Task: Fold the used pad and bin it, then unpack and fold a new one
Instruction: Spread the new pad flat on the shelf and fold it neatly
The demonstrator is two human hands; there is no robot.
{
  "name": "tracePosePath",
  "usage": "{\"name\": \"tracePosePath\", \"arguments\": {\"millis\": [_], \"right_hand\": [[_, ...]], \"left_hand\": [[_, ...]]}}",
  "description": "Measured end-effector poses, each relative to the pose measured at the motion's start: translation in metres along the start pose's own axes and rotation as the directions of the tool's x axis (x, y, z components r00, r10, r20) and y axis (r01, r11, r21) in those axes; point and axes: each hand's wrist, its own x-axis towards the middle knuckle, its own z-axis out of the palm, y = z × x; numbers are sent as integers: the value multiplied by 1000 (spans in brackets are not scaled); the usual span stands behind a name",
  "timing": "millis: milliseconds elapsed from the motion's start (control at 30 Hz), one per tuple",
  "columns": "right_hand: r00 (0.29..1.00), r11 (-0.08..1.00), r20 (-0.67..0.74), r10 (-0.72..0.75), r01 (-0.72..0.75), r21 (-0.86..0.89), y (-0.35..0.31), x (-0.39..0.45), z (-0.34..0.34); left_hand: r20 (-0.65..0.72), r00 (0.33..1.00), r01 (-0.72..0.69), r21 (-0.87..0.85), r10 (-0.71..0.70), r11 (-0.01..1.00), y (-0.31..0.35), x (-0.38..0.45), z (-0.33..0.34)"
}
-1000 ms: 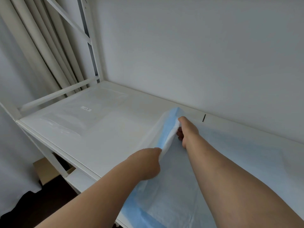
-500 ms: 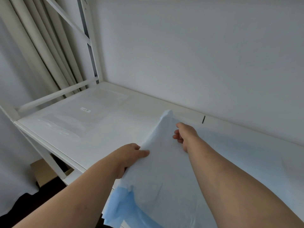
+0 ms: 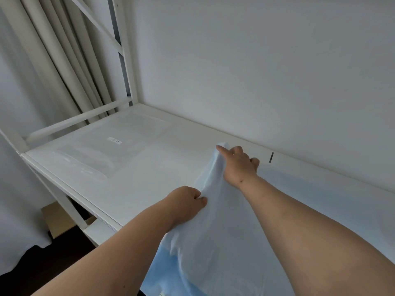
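Note:
A large pale pad (image 3: 215, 229), white on top with a blue underside, lies on the right part of the white shelf (image 3: 149, 178) and hangs over its front edge. My left hand (image 3: 186, 201) grips the pad's left edge near the front. Further back, my right hand (image 3: 237, 163) pinches the pad's far left corner and holds it raised off the shelf. A flat clear plastic package with a small label (image 3: 115, 141), holding a folded white pad, lies at the shelf's left end.
A white wall runs along the back of the shelf, with a small dark mark (image 3: 271, 157). White frame posts and a rail (image 3: 79, 120) bound the left end, with curtains (image 3: 53, 60) behind. A cardboard box (image 3: 62, 218) sits below on the dark floor.
Both hands have pulled the pad's left edge toward the left and back. The right hand now lifts the corner higher and further back, and the blue underside shows less.

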Motion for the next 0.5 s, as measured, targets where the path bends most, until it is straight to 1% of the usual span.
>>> {"name": "tracePosePath", "arguments": {"millis": [67, 100, 167, 233, 267, 333, 433, 500], "right_hand": [[998, 997, -1, -62, 61, -54, 2, 2, 4], [998, 996, -9, -70, 69, -56, 4, 3, 5], [999, 998, -30, -45, 43, -38, 7, 8, 8], [997, 999, -77, -17, 13, -46, 9, 12, 6], [994, 998, -110, -15, 9, -59, 10, 13, 5], [982, 997, -188, -30, 17, -74, 13, 15, 1], [966, 995, -255, -44, 18, -102, 14, 18, -7], [965, 988, -260, -41, -1, -157, 11, 22, -11]], "left_hand": [[15, 1000, -21, 72, 20, 997, 4, -1, -1], [28, 999, -31, 95, 29, 995, 6, -2, -2], [59, 998, -43, 101, 37, 994, 7, -3, -4], [77, 996, -37, 60, 32, 997, 6, -3, -7], [79, 997, -25, 17, 23, 1000, 4, -2, -8], [84, 996, 32, -123, -22, 992, -1, 1, -11], [133, 986, 144, -354, -102, 924, -12, 7, -12], [176, 973, 214, -432, -151, 876, -18, 11, -10]]}}
